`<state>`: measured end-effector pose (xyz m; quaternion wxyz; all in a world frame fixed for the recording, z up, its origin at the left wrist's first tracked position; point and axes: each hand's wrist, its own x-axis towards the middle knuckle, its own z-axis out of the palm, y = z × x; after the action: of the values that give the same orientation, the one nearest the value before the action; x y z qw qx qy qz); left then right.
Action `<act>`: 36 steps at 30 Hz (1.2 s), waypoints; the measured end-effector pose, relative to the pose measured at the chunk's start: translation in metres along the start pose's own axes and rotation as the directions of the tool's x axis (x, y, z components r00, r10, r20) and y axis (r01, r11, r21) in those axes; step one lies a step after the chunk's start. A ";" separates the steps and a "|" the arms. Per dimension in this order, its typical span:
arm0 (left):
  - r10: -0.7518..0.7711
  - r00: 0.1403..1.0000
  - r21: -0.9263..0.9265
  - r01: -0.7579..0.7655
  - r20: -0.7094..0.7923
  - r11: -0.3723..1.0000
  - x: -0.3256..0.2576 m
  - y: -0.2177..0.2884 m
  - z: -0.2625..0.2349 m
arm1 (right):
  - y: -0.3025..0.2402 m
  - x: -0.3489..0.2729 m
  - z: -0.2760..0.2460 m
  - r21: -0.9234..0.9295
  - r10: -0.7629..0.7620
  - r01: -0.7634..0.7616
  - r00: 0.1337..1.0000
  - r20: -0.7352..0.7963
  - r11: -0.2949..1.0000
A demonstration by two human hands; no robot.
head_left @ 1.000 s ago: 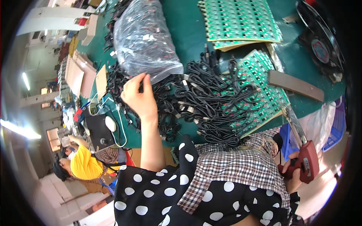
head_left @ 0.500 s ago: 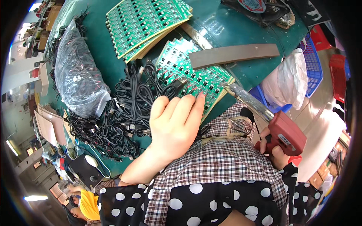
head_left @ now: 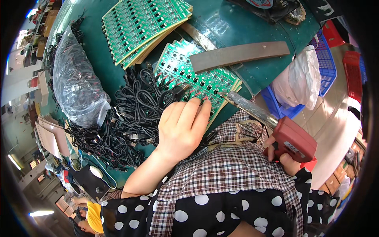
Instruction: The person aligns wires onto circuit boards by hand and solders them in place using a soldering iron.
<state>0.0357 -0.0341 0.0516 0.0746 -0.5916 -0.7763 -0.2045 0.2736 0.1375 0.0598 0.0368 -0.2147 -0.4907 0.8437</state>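
Note:
A stack of green circuit boards [head_left: 217, 82] lies in front of me, with red wire ends along its near rows. My left hand [head_left: 182, 124] is closed at the near edge of the top board, fingertips pinching a thin cable [head_left: 205, 98] whose red end shows at the index finger; the rest of it is hidden. My right hand [head_left: 285, 156] grips a red soldering gun [head_left: 294, 139]. Its metal tip points left, over the right edge of the board, a short way from my left fingertips. Beside my left hand is a heap of black cables [head_left: 140, 100].
A brown curved strip [head_left: 241, 57] lies across the boards. Farther back stands a taller stack of green boards [head_left: 144, 25]. At left is a clear plastic bag of cables [head_left: 77, 81]. A black fan [head_left: 272, 10] sits at the far right; a blue basket [head_left: 327, 65] stands beyond the table edge.
The soldering gun has moved left, bringing its tip over the board and closer to my left fingertips. My left hand keeps its pinch near the same place. The whole view has shifted slightly.

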 end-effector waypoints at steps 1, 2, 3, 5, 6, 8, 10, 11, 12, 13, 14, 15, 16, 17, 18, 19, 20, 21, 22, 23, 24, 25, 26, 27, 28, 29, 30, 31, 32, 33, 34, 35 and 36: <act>-0.012 1.000 -0.007 0.012 -0.002 1.000 0.000 0.000 0.000 | 0.001 0.000 0.000 0.000 0.000 0.000 1.000 -0.001 1.000; -0.011 1.000 -0.008 0.011 -0.002 1.000 0.000 0.000 0.001 | 0.002 0.000 0.001 -0.003 -0.006 0.006 1.000 -0.004 1.000; -0.014 1.000 -0.011 0.013 -0.013 1.000 -0.001 0.000 0.001 | 0.002 -0.001 0.001 -0.006 -0.011 0.011 1.000 -0.009 1.000; -0.015 1.000 -0.016 0.015 -0.023 1.000 -0.001 0.001 0.003 | 0.001 0.001 0.002 -0.025 -0.014 0.014 1.000 -0.010 1.000; -0.034 0.999 -0.020 0.033 -0.036 0.999 0.000 0.002 0.004 | 0.000 0.002 0.002 -0.046 -0.018 0.017 1.000 -0.011 0.999; -0.052 0.997 -0.027 0.050 -0.049 0.998 0.000 0.003 0.004 | 0.002 0.002 -0.001 -0.065 -0.018 0.019 1.000 0.006 0.998; -0.059 0.998 -0.018 0.059 -0.035 0.998 0.001 0.004 0.004 | -0.001 0.005 -0.001 -0.082 -0.018 0.020 1.000 0.025 0.996; -0.060 0.998 -0.020 0.059 -0.034 0.998 0.001 0.003 0.003 | -0.006 0.007 0.001 -0.076 0.024 -0.022 1.000 0.017 0.997; -0.044 0.999 -0.012 0.044 -0.018 0.999 0.000 0.002 0.001 | -0.008 0.009 0.002 -0.071 0.065 -0.064 0.998 0.009 0.995; -0.029 1.000 -0.004 0.029 -0.001 1.000 0.000 0.002 0.001 | -0.008 0.009 0.003 -0.072 0.066 -0.065 0.998 0.008 0.995; -0.030 1.000 -0.005 0.030 -0.002 1.000 0.000 0.001 0.000 | -0.008 0.008 0.003 -0.082 0.070 -0.070 0.998 -0.002 0.994; -0.029 1.000 -0.003 0.029 -0.003 1.000 0.000 0.002 0.000 | -0.008 0.008 0.003 -0.090 0.074 -0.075 0.997 -0.012 0.993; -0.029 1.000 -0.002 0.029 -0.005 1.000 -0.001 0.002 -0.001 | -0.008 0.007 0.005 -0.091 0.074 -0.075 0.997 -0.012 0.993; -0.029 1.000 -0.001 0.029 -0.006 1.000 -0.001 0.002 -0.001 | -0.009 0.007 0.006 -0.081 0.072 -0.074 0.997 -0.024 0.994; -0.052 0.999 -0.014 0.052 -0.016 0.999 -0.001 0.004 0.000 | -0.009 0.008 0.007 -0.072 0.069 -0.072 0.997 -0.036 0.995; -0.075 0.997 -0.027 0.074 -0.026 0.997 -0.001 0.004 0.000 | -0.007 0.007 0.007 -0.074 0.067 -0.069 0.997 -0.034 0.995; -0.075 0.997 -0.025 0.074 -0.030 0.997 -0.001 0.004 -0.001 | -0.004 0.007 0.007 -0.057 0.023 -0.025 0.999 -0.034 0.998; -0.106 0.994 -0.061 0.106 -0.007 0.993 -0.001 0.005 -0.003 | -0.003 0.005 0.008 -0.039 -0.022 0.020 0.999 -0.037 0.999; -0.136 0.991 -0.096 0.137 0.017 0.986 0.000 0.005 -0.005 | -0.004 0.004 0.008 -0.041 -0.026 0.025 0.999 -0.037 0.999; -0.133 0.991 -0.094 0.134 0.012 0.987 0.002 0.007 -0.008 | -0.005 0.003 0.009 -0.055 -0.018 0.015 0.999 -0.045 0.998; -0.239 0.970 -0.176 0.242 0.037 0.954 0.006 0.010 -0.011 | -0.007 0.004 0.010 -0.069 -0.014 0.010 0.998 -0.056 0.998; -0.339 0.938 -0.253 0.345 0.070 0.904 0.011 0.012 -0.016 | -0.010 0.005 0.012 -0.073 -0.026 0.021 0.998 -0.056 0.997; -0.407 0.905 -0.265 0.425 0.121 0.866 0.016 0.013 -0.024 | -0.014 0.006 0.016 -0.060 -0.011 0.006 0.996 -0.084 0.998; -0.402 0.909 -0.260 0.417 0.111 0.871 0.017 0.012 -0.027 | -0.016 0.006 0.018 -0.044 0.003 -0.008 0.994 -0.107 0.999; -0.439 0.883 -0.323 0.469 0.164 0.822 0.018 0.009 -0.031 | -0.014 0.006 0.017 -0.045 -0.010 0.006 0.995 -0.102 0.999; -0.470 0.855 -0.379 0.519 0.219 0.766 0.019 0.008 -0.034 | -0.011 0.004 0.015 -0.034 -0.026 0.023 0.996 -0.091 0.999; -0.508 0.837 -0.475 0.538 0.203 0.697 0.019 0.007 -0.034 | -0.008 0.003 0.014 -0.023 -0.042 0.040 0.996 -0.079 0.999; -0.504 0.842 -0.471 0.530 0.193 0.705 0.018 0.006 -0.035 | -0.008 0.002 0.015 -0.022 -0.054 0.052 0.996 -0.074 0.998; -0.503 0.850 -0.521 0.505 0.159 0.688 0.018 0.004 -0.033 | -0.008 -0.001 0.016 -0.026 -0.059 0.057 0.993 -0.101 0.998; -0.509 0.852 -0.566 0.480 0.121 0.670 0.017 0.003 -0.033 | -0.009 -0.001 0.017 -0.030 -0.063 0.060 0.991 -0.119 0.998; -0.533 0.843 -0.495 0.492 0.066 0.716 0.020 0.008 -0.037 | -0.009 -0.001 0.016 -0.032 -0.072 0.069 0.991 -0.116 0.997; -0.530 0.846 -0.495 0.486 0.060 0.720 0.020 0.010 -0.039 | -0.008 -0.002 0.014 -0.047 -0.073 0.069 0.992 -0.099 0.997; -0.496 0.868 -0.448 0.451 0.018 0.772 0.020 0.014 -0.040 | -0.008 -0.004 0.012 -0.060 -0.071 0.066 0.994 -0.083 0.996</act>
<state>0.0380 -0.0301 0.0982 -0.0752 -0.3669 -0.8289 -0.4154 0.2712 0.1308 0.0735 0.0803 -0.2345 -0.5197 0.8176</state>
